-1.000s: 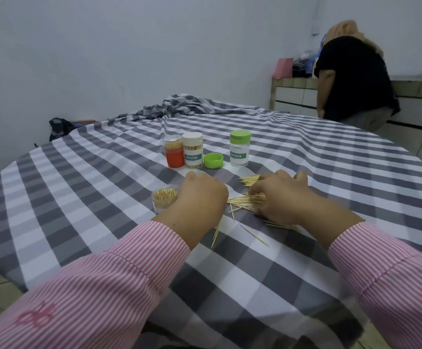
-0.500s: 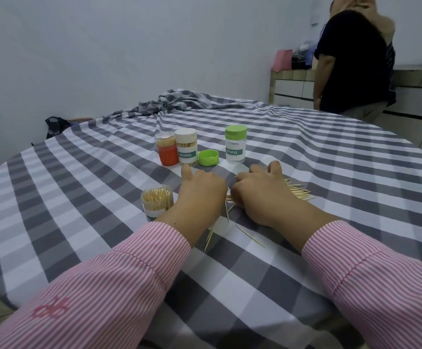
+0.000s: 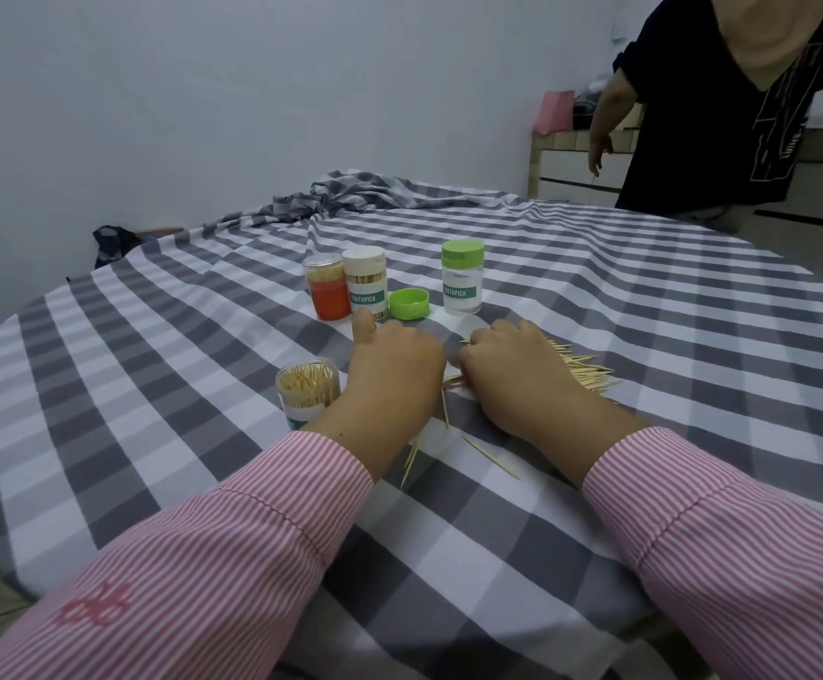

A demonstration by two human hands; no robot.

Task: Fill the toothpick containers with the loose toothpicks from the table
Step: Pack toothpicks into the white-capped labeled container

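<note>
In the head view, our left hand [image 3: 392,370] and right hand [image 3: 512,375] lay knuckles-up, curled over the loose toothpicks [image 3: 581,368]; whether they pinched any we could not tell, the fingertips being hidden. The open toothpick container [image 3: 307,392] stood just at nine o'clock of the left hand, so we judged a wrist nudge could tip it. Strays [image 3: 490,451] toward six o'clock might roll off the surface [image 3: 154,385]. Toothpicks under the palms stayed unseen.

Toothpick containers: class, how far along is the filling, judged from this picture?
Done: the open container beside the left hand looks full. In hand: both hands, right hand included, gather the loose toothpicks. Left: stray toothpicks near the wrists, and the green-capped container looks empty.
</note>
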